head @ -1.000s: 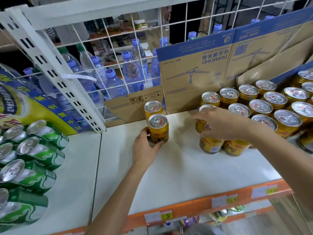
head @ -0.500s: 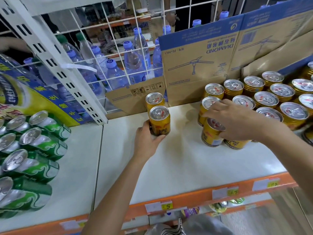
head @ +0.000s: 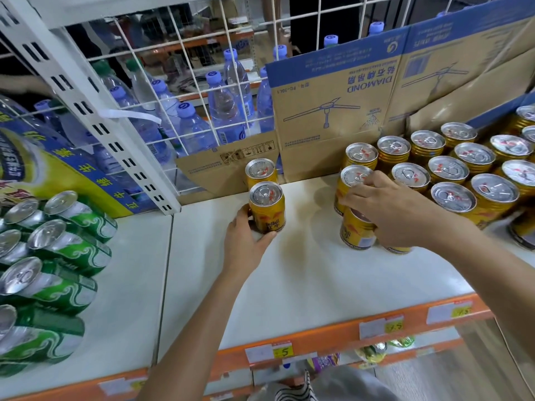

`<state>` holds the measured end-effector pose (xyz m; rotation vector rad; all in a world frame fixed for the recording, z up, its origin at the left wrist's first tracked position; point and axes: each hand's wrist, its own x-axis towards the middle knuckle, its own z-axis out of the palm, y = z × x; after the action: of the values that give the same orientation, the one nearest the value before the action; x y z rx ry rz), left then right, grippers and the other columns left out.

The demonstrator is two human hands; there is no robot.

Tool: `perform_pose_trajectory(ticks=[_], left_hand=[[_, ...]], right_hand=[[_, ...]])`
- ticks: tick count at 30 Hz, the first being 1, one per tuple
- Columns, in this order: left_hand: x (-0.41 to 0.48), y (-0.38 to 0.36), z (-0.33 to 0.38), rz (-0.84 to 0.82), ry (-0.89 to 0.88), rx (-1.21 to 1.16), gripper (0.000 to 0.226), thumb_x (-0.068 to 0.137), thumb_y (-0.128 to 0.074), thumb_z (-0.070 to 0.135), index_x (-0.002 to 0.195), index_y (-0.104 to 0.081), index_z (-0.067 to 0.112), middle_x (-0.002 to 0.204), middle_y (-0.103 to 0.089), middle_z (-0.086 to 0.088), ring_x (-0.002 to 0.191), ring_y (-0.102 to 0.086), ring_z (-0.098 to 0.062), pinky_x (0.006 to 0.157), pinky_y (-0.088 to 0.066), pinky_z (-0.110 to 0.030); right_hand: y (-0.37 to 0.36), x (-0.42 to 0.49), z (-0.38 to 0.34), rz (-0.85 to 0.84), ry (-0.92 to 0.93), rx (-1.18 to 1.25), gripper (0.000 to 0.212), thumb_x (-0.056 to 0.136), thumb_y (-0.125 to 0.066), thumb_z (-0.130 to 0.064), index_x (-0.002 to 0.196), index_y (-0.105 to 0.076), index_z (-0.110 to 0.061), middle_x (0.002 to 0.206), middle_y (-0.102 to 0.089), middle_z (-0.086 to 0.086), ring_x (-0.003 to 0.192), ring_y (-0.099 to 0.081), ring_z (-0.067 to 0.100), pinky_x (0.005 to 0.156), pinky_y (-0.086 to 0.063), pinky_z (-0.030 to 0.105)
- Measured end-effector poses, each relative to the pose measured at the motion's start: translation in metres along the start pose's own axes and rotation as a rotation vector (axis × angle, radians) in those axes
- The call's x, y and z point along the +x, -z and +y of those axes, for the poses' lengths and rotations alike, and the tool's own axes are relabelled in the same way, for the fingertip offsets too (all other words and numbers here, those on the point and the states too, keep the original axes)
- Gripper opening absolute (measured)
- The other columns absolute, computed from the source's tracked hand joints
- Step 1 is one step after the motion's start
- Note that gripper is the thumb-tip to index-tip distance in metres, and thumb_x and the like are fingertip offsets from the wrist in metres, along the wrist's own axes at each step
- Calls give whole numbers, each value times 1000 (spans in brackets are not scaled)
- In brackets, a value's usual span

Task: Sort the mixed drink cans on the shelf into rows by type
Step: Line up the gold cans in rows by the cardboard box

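Gold can (head: 267, 211) is stood upright at frame centre on the white shelf (head: 304, 285), long axis vertical, tab end up, just in front of a second gold can (head: 260, 172). Its place is unchanged from half a second ago. Its base is gripped by the left hand (head: 246, 244), fingers curled. Right of centre, a third gold can (head: 357, 231) is clasped from above by the right hand (head: 399, 209).

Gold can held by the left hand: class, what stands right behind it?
A second gold can stands behind it, in front of the cardboard flap. Only its top and upper wall show; the front can covers the rest.
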<state>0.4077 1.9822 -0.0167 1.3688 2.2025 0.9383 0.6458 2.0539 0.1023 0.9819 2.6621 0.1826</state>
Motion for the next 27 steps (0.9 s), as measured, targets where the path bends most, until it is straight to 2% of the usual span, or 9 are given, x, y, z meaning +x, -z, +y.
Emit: perform_pose_trajectory(ticks=[2, 6, 8, 11, 15, 18, 20, 24, 27], left_hand=[[-9, 2, 5, 76, 26, -11, 72, 75, -79, 27, 133, -40, 11, 127, -49, -7, 109, -54, -21, 88, -48, -33], [-33, 7, 7, 168, -54, 0, 52, 77, -76, 14, 120, -48, 11, 110, -46, 0, 99, -54, -18, 80, -45, -26], [-42, 8, 6, 75, -106, -8, 43, 78, -75, 17, 116, -54, 15, 106, -48, 6, 99, -54, -14, 81, -45, -23], [-51, 11, 9, -128, -139, -75, 53, 76, -77, 26, 124, -55, 23, 113, -54, 13, 100, -54, -5, 81, -45, -12], [-57, 14, 11, -265, -131, -211, 60, 70, -82, 24, 120, -50, 34, 117, -60, 12, 100, -56, 3, 76, -43, -3], [-57, 17, 7, -241, -115, -180, 66, 69, -83, 24, 127, -51, 25, 121, -59, 7, 99, -54, 2, 78, -42, -5], [-56, 17, 6, -217, -100, -144, 70, 69, -83, 28, 129, -50, 22, 120, -59, 6, 101, -55, -5, 82, -45, -12], [-53, 16, 7, -169, -93, -64, 66, 65, -84, 31, 122, -53, 19, 114, -63, -1, 102, -59, -20, 86, -51, -36], [-51, 14, 4, -181, -96, -27, 62, 65, -83, 34, 117, -54, 19, 109, -63, -2, 100, -58, -22, 85, -50, -38]], right_hand=[[1, 0, 2, 7, 17, 21, 71, 81, -63, -24, 143, -28, -31, 143, -34, -12, 127, -23, 17, 98, -40, 30], [2, 4, -2, 4, 84, 176, 70, 76, -64, -15, 139, -38, -32, 138, -39, -11, 125, -38, 20, 93, -46, 35], [3, 8, -9, 4, 128, 343, 71, 75, -67, -11, 138, -41, -31, 137, -40, -11, 124, -43, 17, 92, -46, 28], [7, 16, -22, 23, 217, 493, 73, 78, -71, -12, 140, -39, -31, 139, -39, -9, 126, -39, 10, 93, -36, 15], [11, 33, -39, 24, 296, 544, 78, 79, -69, -8, 142, -33, -37, 144, -33, -12, 132, -31, 10, 103, -33, 19], [13, 42, -47, 24, 324, 544, 80, 79, -65, 0, 141, -33, -37, 146, -33, -13, 133, -30, 12, 108, -35, 27], [13, 47, -51, 21, 345, 558, 79, 78, -65, 2, 141, -34, -35, 146, -35, -12, 132, -31, 11, 107, -32, 23], [10, 56, -58, 28, 414, 590, 77, 74, -64, 6, 139, -41, -29, 143, -41, -11, 131, -33, 9, 106, -25, 16], [9, 57, -60, 33, 431, 597, 76, 74, -60, 10, 137, -44, -29, 144, -40, -12, 132, -29, 6, 99, -17, 1]])
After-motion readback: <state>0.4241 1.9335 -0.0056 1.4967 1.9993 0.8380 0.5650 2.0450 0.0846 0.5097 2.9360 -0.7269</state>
